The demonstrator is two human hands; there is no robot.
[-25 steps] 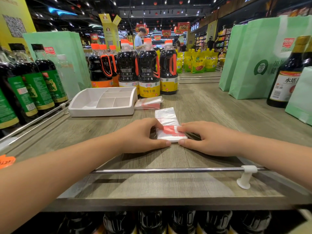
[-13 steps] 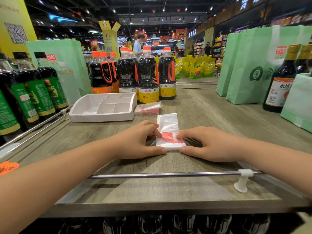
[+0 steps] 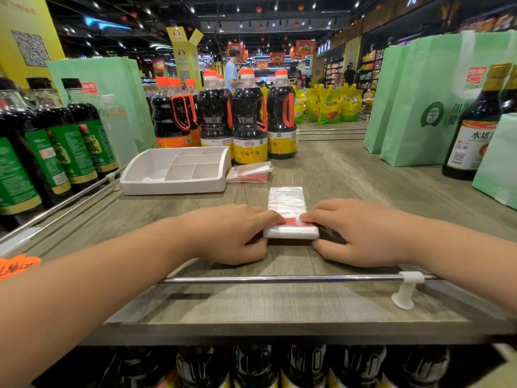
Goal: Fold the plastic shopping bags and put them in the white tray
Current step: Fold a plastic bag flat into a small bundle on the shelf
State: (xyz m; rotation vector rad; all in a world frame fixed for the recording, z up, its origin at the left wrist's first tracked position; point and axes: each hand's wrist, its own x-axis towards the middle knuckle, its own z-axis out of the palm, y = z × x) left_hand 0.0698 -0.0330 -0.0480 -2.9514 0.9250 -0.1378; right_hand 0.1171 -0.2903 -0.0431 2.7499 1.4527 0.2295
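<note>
Pinching from both sides, the two hands hold a translucent white plastic shopping bag with red print (image 3: 286,204), folded into a narrow strip that lies flat on the grey wood-grain worktop (image 3: 349,177). The left hand (image 3: 235,233) meets the bag's near end from nine o'clock. Its grip is clenched on the thick fold, with fingertips on the red print and the thumb against the near edge. The right hand (image 3: 361,233) does the same from three o'clock, its grip also closed on that fold. Its thumb seems tucked under the edge, though shadow hides it. The far end of the strip points to twelve o'clock and lies free.

At ten o'clock from the bag sits the white plastic tray with divided compartments (image 3: 173,187), well apart from the hands. Just beside the tray's right end, at eleven o'clock from the held bag, rests a second folded plastic bag with red print (image 3: 249,173), outside the tray.

Dark soy sauce bottles with orange caps (image 3: 249,119) stand in a cluster at twelve o'clock behind the tray. Green-labelled dark bottles (image 3: 70,141) line the nine o'clock edge. Pale green fabric tote bags (image 3: 419,102) stand upright at two o'clock. A thin chrome rail (image 3: 279,279) runs across the worktop's near edge at six o'clock, passing under both forearms.
</note>
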